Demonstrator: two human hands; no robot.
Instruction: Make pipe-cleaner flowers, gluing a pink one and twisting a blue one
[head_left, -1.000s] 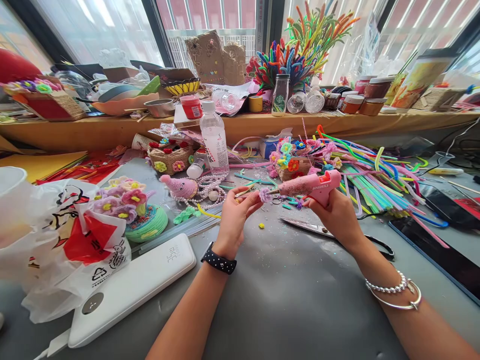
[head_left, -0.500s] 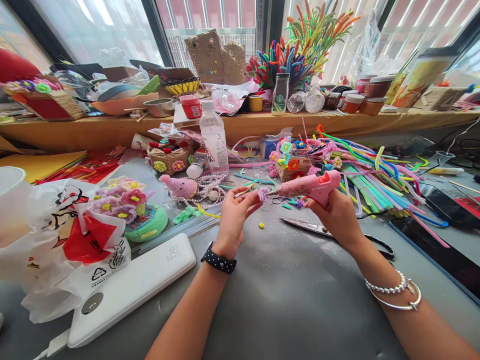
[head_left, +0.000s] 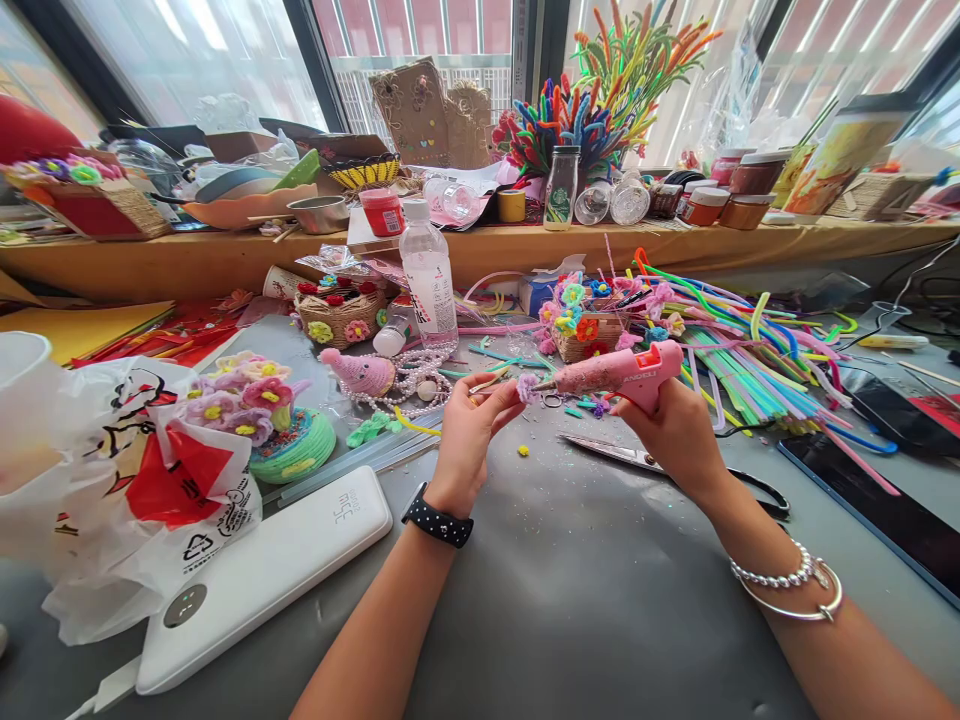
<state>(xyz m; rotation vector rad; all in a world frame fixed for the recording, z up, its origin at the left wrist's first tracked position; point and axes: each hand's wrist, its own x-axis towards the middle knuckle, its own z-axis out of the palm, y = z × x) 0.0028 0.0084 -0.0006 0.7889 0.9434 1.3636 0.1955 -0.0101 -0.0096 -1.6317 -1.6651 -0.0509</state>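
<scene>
My left hand (head_left: 478, 420) pinches a small fuzzy lilac flower (head_left: 527, 388) between thumb and fingertips. Wrapped around its handle, my right hand (head_left: 675, 428) holds a pink glue gun (head_left: 611, 376) pointing left. The gun's nozzle meets the right side of the flower; any glue there is too small to see. Below and right of the gun lie scissors (head_left: 616, 452), partly hidden by my right hand and wrist. A tiny yellow ball (head_left: 523, 452) rests on the grey table (head_left: 555, 610) under the flower.
Pipe cleaners (head_left: 739, 365) are heaped at the right, above a phone (head_left: 862, 500). A water bottle (head_left: 429, 275) stands behind my left hand. At the left are a white power bank (head_left: 277, 580), a plastic bag (head_left: 161, 490) and a crocheted flower piece (head_left: 294, 448).
Almost nothing differs. Both hands keep their hold, with the nozzle still at the lilac flower.
</scene>
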